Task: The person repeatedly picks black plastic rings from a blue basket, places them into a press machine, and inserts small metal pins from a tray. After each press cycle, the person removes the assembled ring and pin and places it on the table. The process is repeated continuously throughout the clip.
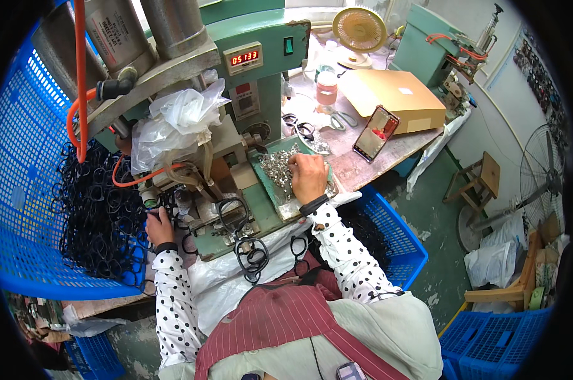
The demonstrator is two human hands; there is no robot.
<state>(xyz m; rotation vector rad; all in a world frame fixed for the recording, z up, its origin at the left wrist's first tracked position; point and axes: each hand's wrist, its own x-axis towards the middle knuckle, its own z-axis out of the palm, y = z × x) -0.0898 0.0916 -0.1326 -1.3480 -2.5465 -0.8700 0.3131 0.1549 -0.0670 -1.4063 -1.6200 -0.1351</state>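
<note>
My right hand (308, 177) reaches into a green tray (262, 166) of small silvery metal parts (277, 166). Its fingertips are drawn together at the heap, and what they pinch is too small to name. At the front left of the machine, my left hand (160, 228) is closed, with its fingers beside a green-topped fitting (150, 203); I cannot make out what it grips. Between my hands, a black eyeglass frame (233, 214) rests at the machine's fixture. More black frames (252, 258) hang below it, over white plastic sheeting.
Dark eyeglass frames (100, 221) fill a large blue basket (24, 190) on the left. Another blue basket (408, 248) stands right of my lap. The green press (261, 31) rises ahead. A phone (376, 133), scissors (339, 119) and a cardboard box (419, 114) occupy the right table.
</note>
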